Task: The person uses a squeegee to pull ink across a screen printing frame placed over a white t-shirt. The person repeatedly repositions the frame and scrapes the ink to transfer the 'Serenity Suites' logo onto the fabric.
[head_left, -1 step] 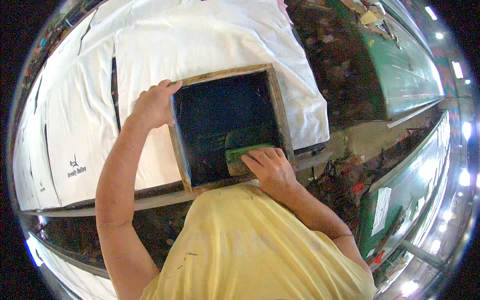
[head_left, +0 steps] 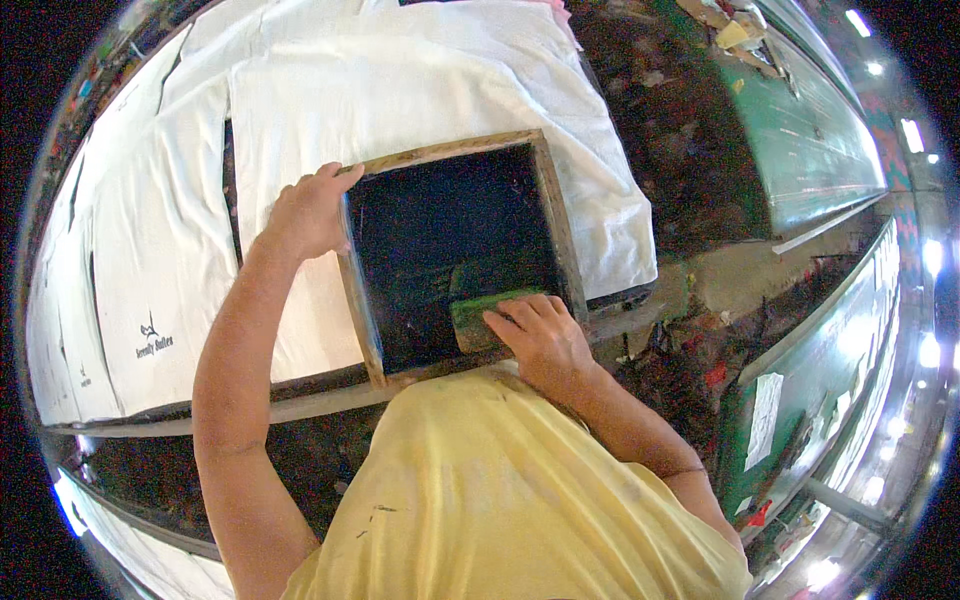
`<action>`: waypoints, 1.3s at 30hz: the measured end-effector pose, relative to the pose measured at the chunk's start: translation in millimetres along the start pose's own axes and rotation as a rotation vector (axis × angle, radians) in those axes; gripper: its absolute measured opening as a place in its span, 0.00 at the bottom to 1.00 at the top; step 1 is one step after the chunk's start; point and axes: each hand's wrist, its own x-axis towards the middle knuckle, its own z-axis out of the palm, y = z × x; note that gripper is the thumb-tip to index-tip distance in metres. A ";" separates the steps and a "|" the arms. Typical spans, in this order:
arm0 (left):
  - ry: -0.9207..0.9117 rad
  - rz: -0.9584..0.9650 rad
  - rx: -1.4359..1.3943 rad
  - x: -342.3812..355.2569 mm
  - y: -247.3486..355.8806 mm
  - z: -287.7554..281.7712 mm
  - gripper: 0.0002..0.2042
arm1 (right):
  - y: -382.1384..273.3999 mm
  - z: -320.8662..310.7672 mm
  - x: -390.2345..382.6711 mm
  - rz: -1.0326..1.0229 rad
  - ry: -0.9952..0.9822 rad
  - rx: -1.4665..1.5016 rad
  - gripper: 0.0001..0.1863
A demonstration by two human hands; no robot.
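A wooden screen-printing frame (head_left: 545,190) with a dark mesh (head_left: 440,220) lies on white cloth, close against my body. My left hand (head_left: 318,212) grips the frame at its far left corner, its fingers over the wood. Inside the frame, by its near right corner, my right hand (head_left: 548,335) is closed on a squeegee (head_left: 482,322). This squeegee is a short block with a greenish top, resting on the mesh near the frame's near side. Its lower edge is too dark to make out.
White cloth pieces (head_left: 350,80) cover the table, some with a small dark print at the near left. A wooden rail (head_left: 310,400) runs along the table's near edge. Green-topped tables (head_left: 810,150) stand to the right, beyond a dark stained strip.
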 end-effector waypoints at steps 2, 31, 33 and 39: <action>0.017 0.018 0.004 2.9 -2.0 0.2 0.61 | 6.1 -7.1 1.3 0.002 -0.077 0.031 0.23; 0.010 -0.005 -0.041 13.8 -2.0 0.2 0.62 | 104.6 -18.5 53.4 -0.343 -0.071 -0.043 0.25; 0.027 -0.020 -0.059 15.1 -4.8 4.6 0.60 | 130.5 -26.5 76.7 -0.514 -0.103 -0.052 0.22; 0.041 -0.044 -0.010 13.9 4.6 -1.0 0.53 | 140.0 -23.5 122.3 -0.755 -0.241 -0.028 0.22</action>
